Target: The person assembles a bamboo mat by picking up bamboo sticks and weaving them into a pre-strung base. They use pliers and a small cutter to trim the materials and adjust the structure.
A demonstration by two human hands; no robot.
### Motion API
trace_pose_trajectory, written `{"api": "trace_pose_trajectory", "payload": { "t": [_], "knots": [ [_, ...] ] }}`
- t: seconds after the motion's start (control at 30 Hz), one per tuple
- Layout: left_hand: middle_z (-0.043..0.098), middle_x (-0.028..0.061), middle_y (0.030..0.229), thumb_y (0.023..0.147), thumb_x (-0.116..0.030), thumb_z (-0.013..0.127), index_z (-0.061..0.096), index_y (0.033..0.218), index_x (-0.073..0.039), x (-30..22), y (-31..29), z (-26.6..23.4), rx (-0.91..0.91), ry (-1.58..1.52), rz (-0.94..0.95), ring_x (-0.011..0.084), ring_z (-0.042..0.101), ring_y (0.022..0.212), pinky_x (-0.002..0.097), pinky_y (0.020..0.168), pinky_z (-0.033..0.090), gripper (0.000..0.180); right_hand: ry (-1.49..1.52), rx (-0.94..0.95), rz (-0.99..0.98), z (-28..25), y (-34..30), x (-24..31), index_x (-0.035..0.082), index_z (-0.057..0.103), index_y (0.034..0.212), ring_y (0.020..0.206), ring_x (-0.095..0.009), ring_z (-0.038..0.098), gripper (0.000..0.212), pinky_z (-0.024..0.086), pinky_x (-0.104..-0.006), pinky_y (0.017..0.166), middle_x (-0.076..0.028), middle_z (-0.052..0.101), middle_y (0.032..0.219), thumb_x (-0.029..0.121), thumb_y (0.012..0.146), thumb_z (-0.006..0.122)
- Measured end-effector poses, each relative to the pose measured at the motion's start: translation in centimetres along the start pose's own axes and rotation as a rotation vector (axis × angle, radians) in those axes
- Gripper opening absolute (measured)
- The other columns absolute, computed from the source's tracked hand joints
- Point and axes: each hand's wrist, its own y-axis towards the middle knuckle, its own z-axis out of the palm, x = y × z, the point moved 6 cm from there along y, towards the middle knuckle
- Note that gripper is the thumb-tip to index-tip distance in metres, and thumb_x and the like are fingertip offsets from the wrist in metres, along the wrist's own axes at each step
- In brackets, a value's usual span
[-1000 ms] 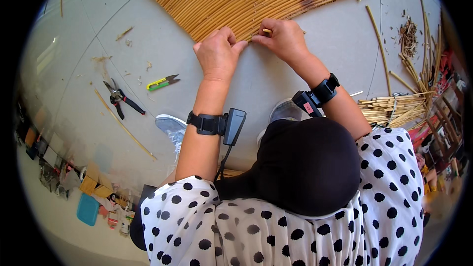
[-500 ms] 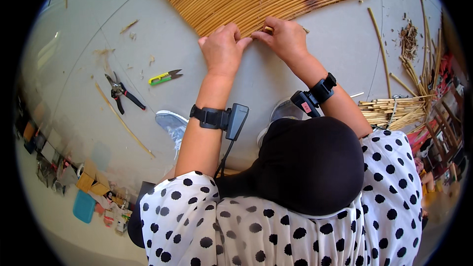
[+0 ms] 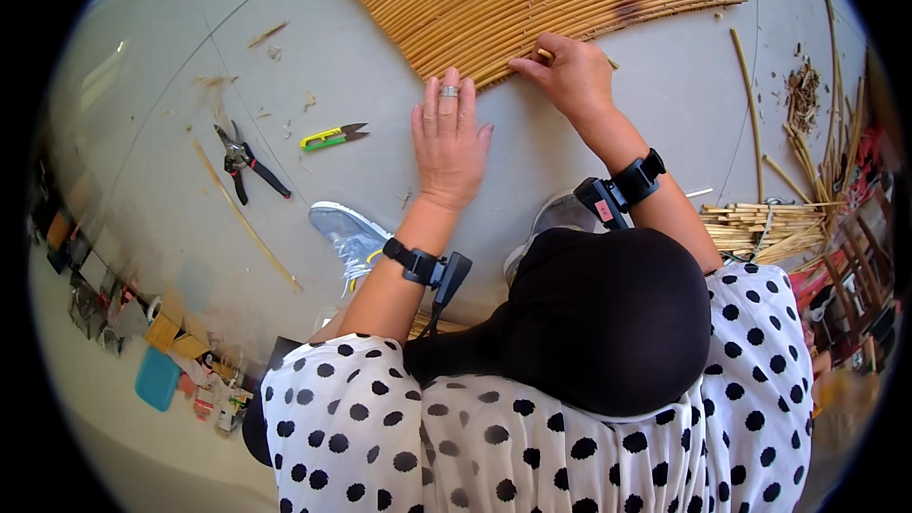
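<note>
A mat of thin tan reed sticks [image 3: 532, 5] lies on the floor in front of me, its rows tied side by side. My left hand [image 3: 448, 147] is laid flat at the mat's near left corner, fingers stretched out and touching the edge, a ring on one finger. At the near edge, my right hand [image 3: 575, 76] is closed in a pinch round a reed stick [image 3: 545, 54], whose other end pokes out past the hand. The fingers hide most of that stick's length.
Left of my hands lie yellow-green thread snips [image 3: 321, 141] and black-handled pruning shears [image 3: 249, 166], beside a loose reed [image 3: 245, 217]. A tied reed bundle [image 3: 760, 228] and a pile of scraps [image 3: 803, 90] are at the right. My shoe [image 3: 347, 237] rests nearby.
My left hand has let go of its grip at the mat's edge and flattened, fingers now straight. My right hand keeps its pinch. The whole view has shifted slightly.
</note>
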Motion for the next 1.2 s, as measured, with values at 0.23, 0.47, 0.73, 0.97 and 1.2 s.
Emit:
{"api": "trace_pose_trajectory", "payload": {
  "t": [0.23,0.47,0.73,0.97,1.2],
  "knots": [
    [0.029,0.0105,0.152,0.073,-0.025,0.076,0.037,0.141,-0.006,0.1,-0.7,2.5,0.050,0.078,-0.044,0.0344,0.025,0.140,0.0578,0.106,0.028,0.080,0.006,-0.006,0.006,0.1,-0.1,0.1,0.009,0.063,0.069,0.053,-0.023,0.059,0.034,0.046,-0.0342,0.049,-0.007,0.061,0.058,0.039,0.069,0.080],
    [0.019,0.0092,0.155,0.070,-0.042,0.077,0.026,0.146,-0.007,0.6,-1.4,4.0,0.094,0.097,-0.060,0.0333,0.014,0.144,0.0580,0.109,0.020,0.099,0.055,0.070,0.053,-0.1,-0.2,0.1,0.008,0.062,0.073,0.062,-0.030,0.063,0.035,0.048,-0.0399,0.054,-0.010,0.064,0.065,0.040,0.070,0.077],
    [0.008,0.0125,0.157,0.069,-0.051,0.074,0.018,0.149,-0.010,-0.2,-1.3,4.5,0.141,0.088,-0.112,0.0370,0.004,0.144,0.0647,0.108,0.011,0.105,0.046,0.037,0.004,-0.1,-0.1,0.3,0.009,0.062,0.072,0.062,-0.031,0.062,0.033,0.047,-0.0409,0.053,-0.010,0.063,0.063,0.039,0.071,0.077],
    [0.005,0.0139,0.157,0.071,-0.054,0.072,0.015,0.149,-0.011,-0.3,-1.2,5.1,0.158,0.115,-0.147,0.0381,0.001,0.144,0.0673,0.107,0.009,0.106,0.040,0.024,-0.006,0.1,-0.4,0.2,0.009,0.062,0.073,0.060,-0.031,0.061,0.032,0.047,-0.0411,0.051,-0.011,0.062,0.062,0.039,0.072,0.076],
    [0.010,0.0119,0.157,0.068,-0.058,0.072,0.022,0.148,-0.013,-0.3,-1.2,5.0,0.147,0.129,-0.189,0.0360,0.005,0.145,0.0657,0.108,0.011,0.104,0.011,-0.039,-0.090,-0.1,-0.9,1.0,0.010,0.063,0.071,0.054,-0.029,0.060,0.029,0.045,-0.0387,0.047,-0.010,0.061,0.059,0.037,0.076,0.074]
  ]
}}
